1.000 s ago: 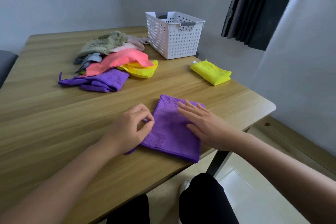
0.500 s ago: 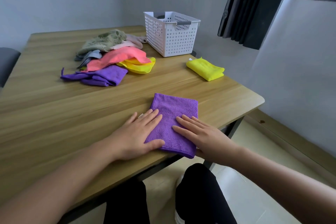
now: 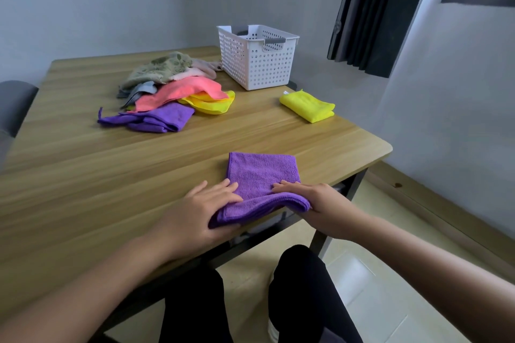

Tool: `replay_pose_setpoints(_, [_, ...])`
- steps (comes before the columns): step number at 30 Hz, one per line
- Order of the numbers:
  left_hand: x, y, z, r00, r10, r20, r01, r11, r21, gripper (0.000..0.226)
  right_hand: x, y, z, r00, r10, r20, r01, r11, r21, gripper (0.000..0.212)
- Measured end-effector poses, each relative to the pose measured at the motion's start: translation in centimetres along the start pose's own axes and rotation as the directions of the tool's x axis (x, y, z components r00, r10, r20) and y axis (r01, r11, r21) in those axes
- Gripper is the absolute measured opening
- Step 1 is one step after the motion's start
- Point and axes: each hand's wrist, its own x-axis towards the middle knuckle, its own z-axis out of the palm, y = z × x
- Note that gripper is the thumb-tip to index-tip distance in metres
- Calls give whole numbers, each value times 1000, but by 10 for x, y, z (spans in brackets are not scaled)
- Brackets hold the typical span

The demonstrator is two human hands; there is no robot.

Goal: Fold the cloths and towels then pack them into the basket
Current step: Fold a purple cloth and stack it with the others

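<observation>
Both hands are gripping the raised near edge of the purple cloth point(image 3: 262, 174), left hand point(image 3: 204, 210) at one corner, right hand point(image 3: 316, 200) at the other; its far half is lying flat on the worktop point(image 3: 111, 175).

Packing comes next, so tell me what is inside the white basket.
In the basket only its far inner wall and grey handles show; no cloth rises above its rim. The near wall hides whatever lies on its floor.
</observation>
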Motion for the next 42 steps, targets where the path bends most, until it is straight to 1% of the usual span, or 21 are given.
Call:
replay_pose_setpoints(2, [0,-5,1,997,11,-78,-15,999,-51,45,1,-2,-1,1000,14,-7,-14,1000,-13,38])
replay_pose_setpoints(3, [0,-6,0,994,17,-106,-24,998,-66,40,1,-4,-2,1000,22,-14,-22,1000,-23,38])
replay_pose_setpoints(6, [4,-6,-3,987,55,-148,-63,997,-45,39,1,-5,-3,1000,24,-21,-25,998,-58,38])
replay_pose_setpoints(8, [7,-8,-4,983,36,-180,-50,996,-77,33,1,-5,-3,1000,16,-20,-16,1000,-13,36])
replay_pose_setpoints(11, [14,-8,-8,967,-58,-249,12,983,-182,26,3,-6,-5,997,78,-30,-73,988,136,27])
replay_pose_setpoints(13, [19,-5,-9,949,-126,-290,51,967,-251,21,5,-6,-6,991,122,-51,-109,973,201,23])
replay_pose_setpoints(16, [25,4,-9,917,-263,-301,141,917,-374,9,7,-4,-5,973,174,-149,-129,954,272,15])
replay_pose_setpoints(17, [29,6,-8,902,-309,-301,179,902,-392,13,10,-4,-4,958,201,-205,-136,946,294,11])
replay_pose_setpoints(19, [39,7,-7,868,-393,-303,260,880,-397,18,17,-4,-2,912,279,-300,-168,923,346,12])
replay_pose_setpoints(20, [44,8,-6,848,-435,-304,301,866,-401,18,22,-5,-1,890,322,-322,-195,909,369,16])
replay_pose_setpoints(22, [56,9,-5,798,-525,-296,395,827,-400,27,33,-8,2,847,399,-352,-263,889,375,23])
replay_pose_setpoints(24, [69,9,-4,756,-600,-262,497,787,-366,35,46,-11,6,794,475,-380,-368,873,321,30])
replay_pose_setpoints(26, [80,6,-2,714,-659,-237,602,750,-274,38,60,-14,9,732,546,-408,-502,837,218,38])
replay_pose_setpoints(28, [91,2,0,687,-686,-240,671,726,-152,39,70,-14,9,676,608,-417,-620,775,124,43])
replay_pose_setpoints(30, [99,-1,2,677,-697,-235,706,705,-58,39,78,-13,7,646,647,-406,-686,725,63,42])
replay_pose_setpoints(35, [113,0,1,677,-716,-174,736,661,143,37,88,-12,-1,645,702,-303,-750,658,-72,21])
replay_pose_setpoints(37, [118,1,-2,670,-726,-153,739,636,221,37,94,-13,-4,644,720,-258,-761,636,-129,24])
replay_pose_setpoints(39, [121,1,-3,680,-714,-165,730,641,237,33,97,-15,-4,667,707,-236,-745,629,-223,30])
replay_pose_setpoints(40, [120,2,-4,702,-682,-203,711,658,249,29,98,-16,-4,682,689,-245,-731,627,-270,33])
replay_pose_setpoints(41, [117,1,-4,746,-599,-291,665,691,283,26,96,-17,-4,703,660,-266,-710,631,-312,35])
replay_pose_setpoints(42, [113,-1,-4,803,-447,-394,581,732,355,24,95,-16,-2,735,608,-298,-677,646,-353,38])
